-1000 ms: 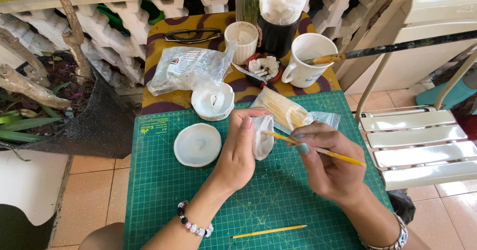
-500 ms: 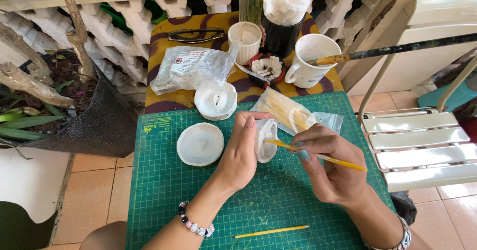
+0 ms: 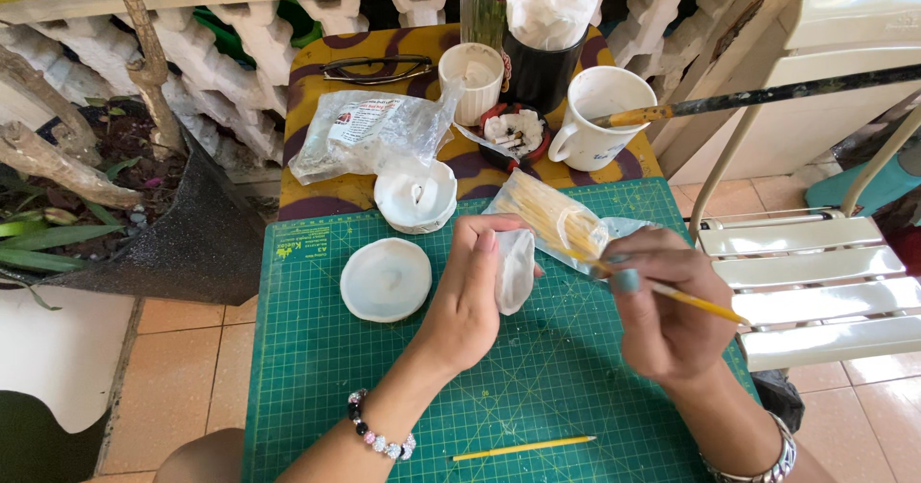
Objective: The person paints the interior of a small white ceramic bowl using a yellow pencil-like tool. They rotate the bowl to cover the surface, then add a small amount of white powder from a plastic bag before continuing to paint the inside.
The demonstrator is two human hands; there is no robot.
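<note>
Round white dish [image 3: 386,279] — flat on the green cutting mat [image 3: 317,387], well left of the left fingers. White bowl [image 3: 414,195] with a stick in it — at the mat's far edge, beyond the left fingers; clear plastic bag [image 3: 369,135] behind it on the tabletop [image 3: 307,80].

Left hand [image 3: 467,303] — fingers curled and pressed round a small white cup-shaped piece [image 3: 514,269], held on edge above the mat.

Yellow pencil [image 3: 523,447] — loose on the mat, near side, below both hands.

Packet of yellow sticks [image 3: 552,219] — just beyond the fingers, between the hands.

Right hand [image 3: 662,310] — fingers pinching a yellow brush handle [image 3: 700,303], its tip pointing toward the white piece; contact cannot be told.

White mug [image 3: 600,118] — far right of the tabletop.
</note>
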